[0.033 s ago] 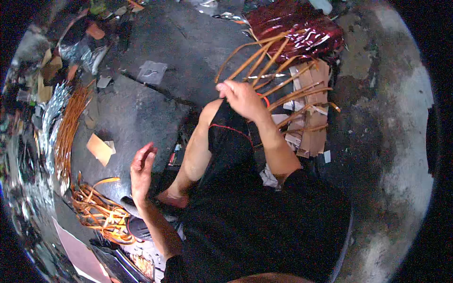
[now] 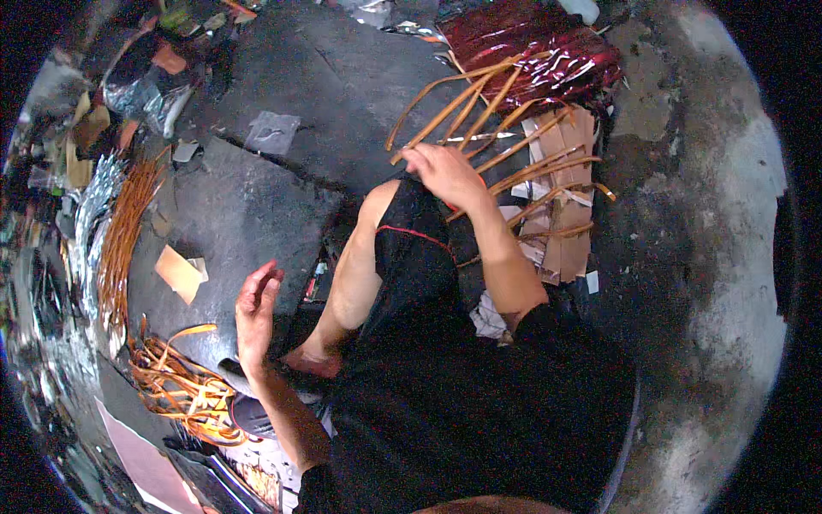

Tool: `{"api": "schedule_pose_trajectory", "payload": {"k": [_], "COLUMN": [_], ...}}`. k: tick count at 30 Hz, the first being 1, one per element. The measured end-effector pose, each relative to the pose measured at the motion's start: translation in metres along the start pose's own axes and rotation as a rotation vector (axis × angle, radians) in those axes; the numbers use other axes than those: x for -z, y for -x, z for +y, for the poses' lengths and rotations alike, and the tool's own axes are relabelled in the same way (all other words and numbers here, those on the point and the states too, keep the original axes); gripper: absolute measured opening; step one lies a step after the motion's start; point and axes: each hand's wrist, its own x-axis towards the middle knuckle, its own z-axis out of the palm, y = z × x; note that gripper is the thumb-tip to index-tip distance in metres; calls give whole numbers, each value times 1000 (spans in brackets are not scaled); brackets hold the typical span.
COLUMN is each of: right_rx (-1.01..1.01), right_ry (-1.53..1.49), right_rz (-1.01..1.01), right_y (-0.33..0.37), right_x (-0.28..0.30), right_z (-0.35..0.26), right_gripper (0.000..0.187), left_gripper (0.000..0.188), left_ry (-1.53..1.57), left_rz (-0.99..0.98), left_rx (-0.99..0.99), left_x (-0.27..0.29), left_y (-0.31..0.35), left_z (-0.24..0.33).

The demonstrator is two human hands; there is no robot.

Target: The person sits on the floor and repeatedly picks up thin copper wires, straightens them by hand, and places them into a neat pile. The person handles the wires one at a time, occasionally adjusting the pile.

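Observation:
My right hand [image 2: 447, 176] is over my bent knee, its fingers curled and pressed together. Whether anything is pinched there is hidden. Just beyond the fingertips lies the end of an orange-brown strip [image 2: 441, 124], one of several fanned out on the floor to the right. More of these strips [image 2: 548, 163] run under or past my right forearm. My left hand [image 2: 256, 313] is raised at the left of my shin, fingers loosely bent, thumb apart, nothing in it. Below it, at lower left, sits a tangled heap of orange-brown strips [image 2: 184, 385].
Flat cardboard [image 2: 569, 214] lies under the strips at right, with dark red glossy sheeting [image 2: 531, 51] behind it. At left are a bundle of thin brown strips [image 2: 128, 240], silvery strips [image 2: 90, 223] and a tan piece [image 2: 180, 274]. A clear plastic piece [image 2: 272, 133] lies on the dark floor.
My right hand has shifted slightly and its fingers look more curled. The end of a strip now shows beside the fingertips. My left hand has stayed in place.

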Motion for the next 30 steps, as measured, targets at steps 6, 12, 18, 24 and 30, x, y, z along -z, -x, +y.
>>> {"api": "schedule_pose_trajectory", "payload": {"k": [6,12,18,24,30], "right_rx": [-26,302,555,427,583], "right_ry": [250,669,261,-387,-592], "right_rz": [-32,31,178,-354,-612], "right_y": [-45,-115,-170,-117,-27], "right_x": [-22,-90,-74,-57,-107], "right_z": [133,159,100,-112,-210], "right_gripper": [25,43,7,17,20], "left_gripper": [32,31,32,32,20], "left_ry": [-17,-88,-221,158,549], "left_rz": [11,42,106,159,619], "left_rx": [59,54,8,-221,-465], "left_x": [-1,-9,1,-15,-8], "left_y": [-5,-5,10,1,-3], "left_z": [-5,3,7,13,42]}}
